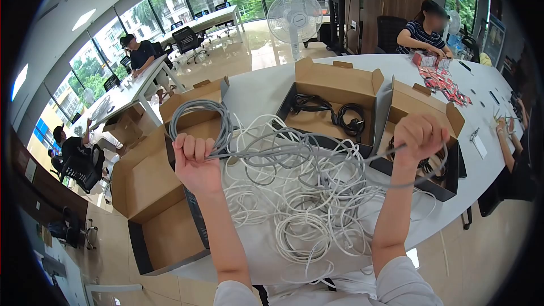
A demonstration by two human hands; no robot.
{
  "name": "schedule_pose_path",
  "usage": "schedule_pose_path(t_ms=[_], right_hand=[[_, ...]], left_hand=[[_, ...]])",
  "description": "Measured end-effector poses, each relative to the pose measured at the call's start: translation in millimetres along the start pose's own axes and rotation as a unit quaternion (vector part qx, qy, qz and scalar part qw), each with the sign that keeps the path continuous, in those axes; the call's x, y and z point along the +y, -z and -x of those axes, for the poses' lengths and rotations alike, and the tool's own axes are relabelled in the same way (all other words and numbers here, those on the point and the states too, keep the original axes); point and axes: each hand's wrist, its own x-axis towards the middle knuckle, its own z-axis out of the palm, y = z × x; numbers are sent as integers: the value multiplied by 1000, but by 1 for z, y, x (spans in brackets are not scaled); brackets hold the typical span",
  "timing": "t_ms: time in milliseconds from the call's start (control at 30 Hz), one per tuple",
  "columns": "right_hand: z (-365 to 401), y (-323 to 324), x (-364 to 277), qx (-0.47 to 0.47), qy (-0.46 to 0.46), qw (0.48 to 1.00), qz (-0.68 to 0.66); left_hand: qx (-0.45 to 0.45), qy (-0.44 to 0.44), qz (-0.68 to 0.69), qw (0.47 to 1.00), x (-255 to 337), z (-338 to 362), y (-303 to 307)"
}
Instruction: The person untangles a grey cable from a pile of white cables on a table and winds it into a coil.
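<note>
My left hand (195, 156) is closed round a grey cable (255, 150), with a coil of it (198, 110) standing above the fist. Strands of that cable run right, over a heap of tangled white cables (300, 215). Raised on the right, my right hand (419, 136) is closed on a stretch of grey cable that loops down past the wrist. Behind that hand is an open box (419, 102) with dark cables in it. A tidier white coil (303, 238) lies at the heap's near side.
An open box (331, 90) holding black cables (351, 122) stands at the back middle. Another open box (164, 238) is at the left edge of the white table (255, 85). Across the table a person (425, 34) handles small red packets (445, 85); another person's hands (504, 127) are at far right.
</note>
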Motion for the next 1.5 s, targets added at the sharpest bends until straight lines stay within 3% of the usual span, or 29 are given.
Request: schedule_pose_path(t_ms=[133,200,433,467,633,800,867,967,1167,1233,1367,1500], right_hand=[[-7,-2,-1,-225,-223,938,139],[-4,-10,3,-255,-304,887,235],[-8,-34,43,-183,-578,661,443],[-5,-30,52,-215,-532,667,476],[5,-30,76,-195,-571,653,459],[9,-19,82,-87,-569,677,458],[17,-6,85,-12,-549,657,516],[10,-9,95,-60,-536,529,656],[20,-1,104,-197,-420,622,631],[20,3,102,-193,-443,631,607],[16,-1,101,-169,-499,603,599],[15,-6,103,-136,-483,598,625]], left_hand=[[-5,20,41,999,0,0,3],[-11,25,48,998,-1,0,2],[-21,21,49,998,-5,5,-5],[-24,21,47,998,-6,6,-6],[-26,24,16,999,-16,9,-11],[-34,37,-5,999,-26,15,-16],[-39,39,-16,998,-28,16,-17],[-43,39,-27,998,-31,18,-19],[-48,26,-47,997,-33,19,-21],[-48,24,-63,997,-35,18,-19],[-43,29,-126,991,-38,20,-21],[-61,39,-183,980,-38,21,-21]])
